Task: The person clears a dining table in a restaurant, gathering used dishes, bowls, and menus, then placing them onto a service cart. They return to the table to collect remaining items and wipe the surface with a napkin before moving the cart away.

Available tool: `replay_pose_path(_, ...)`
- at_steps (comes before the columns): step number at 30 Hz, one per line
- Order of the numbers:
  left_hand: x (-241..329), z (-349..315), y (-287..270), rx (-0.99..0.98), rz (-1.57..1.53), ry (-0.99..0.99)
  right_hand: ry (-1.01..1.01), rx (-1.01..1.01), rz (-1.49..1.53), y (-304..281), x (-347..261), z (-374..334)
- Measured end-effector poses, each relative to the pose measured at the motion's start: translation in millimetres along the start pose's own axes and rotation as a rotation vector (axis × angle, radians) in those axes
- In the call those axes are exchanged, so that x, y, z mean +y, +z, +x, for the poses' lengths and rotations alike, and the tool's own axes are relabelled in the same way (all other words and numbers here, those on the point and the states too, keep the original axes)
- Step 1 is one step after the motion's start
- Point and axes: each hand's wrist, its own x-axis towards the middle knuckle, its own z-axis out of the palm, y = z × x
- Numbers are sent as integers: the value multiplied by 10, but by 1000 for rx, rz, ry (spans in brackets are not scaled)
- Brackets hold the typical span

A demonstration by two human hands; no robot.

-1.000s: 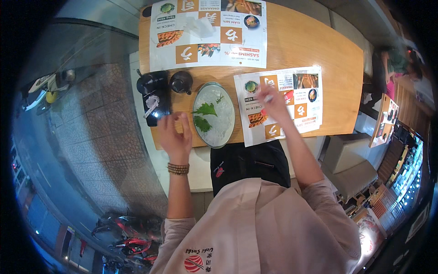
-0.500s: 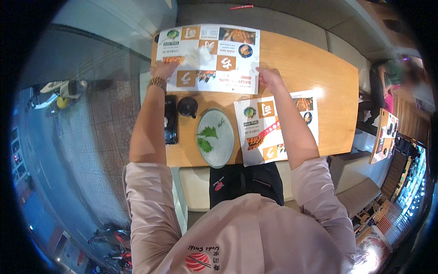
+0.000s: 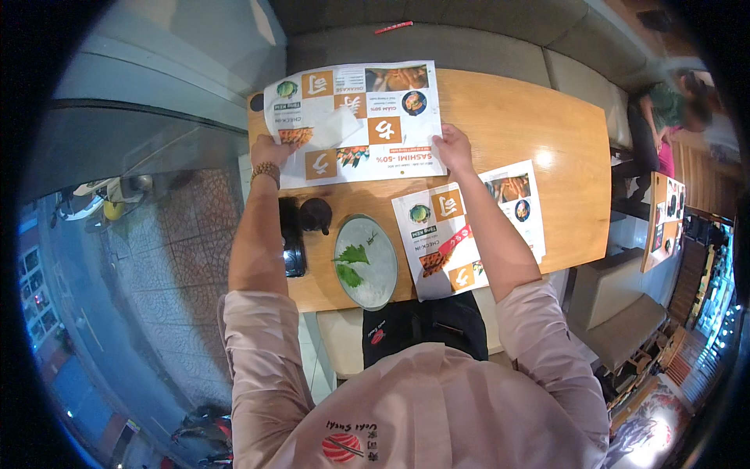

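Observation:
A printed paper placemat (image 3: 367, 144), white with orange squares and food pictures, lies at the far left of the wooden table. My left hand (image 3: 271, 154) is closed on its left edge near the corner, with a beaded bracelet on the wrist. At the opposite edge, my right hand (image 3: 453, 150) pinches the paper between thumb and fingers. A crumpled white tissue (image 3: 337, 130) rests on the placemat. Nearer to me, an oval grey plate (image 3: 375, 283) carries green leaves (image 3: 351, 264). Beneath my right forearm lies a second placemat (image 3: 418, 234) with a red paper sleeve (image 3: 457, 238).
Beside the plate stand a small black pot (image 3: 316, 215) and a black tray (image 3: 292, 242) at the table's left edge. The wooden tabletop (image 3: 547, 125) extends to the right. A padded bench (image 3: 484, 59) runs behind it, bearing a red sleeve (image 3: 393, 27). Another person (image 3: 660, 117) sits at far right.
The view has shifted, and the table sits lower in it. On the far placemat the tissue has moved slightly nearer and changed shape. Both hands stay at the placemat's edges.

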Motion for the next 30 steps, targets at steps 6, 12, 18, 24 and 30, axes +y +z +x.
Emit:
replay_pose_path(6, 273, -109, 154, -37, -619, 208, -20, 138, 179, -425, -197, -134)
replay_pose_path(12, 1154, -694, 152, -392, -853, 306, -162, 264, 152, -1305, -203, -368)
replay_pose_path(18, 1672, -1768, 425, -335, -823, 366, -94, 328, 158, -2261, -72, -901)
replay_pose_path(24, 1612, -2930, 1284, -134, -1016, 342, 20, 192, 158, -2982, 318, -1360)
replay_pose_path(30, 1024, -3908, 2285, 40, -1081, 125, -23, 3, 130, -3142, 899, -1523)
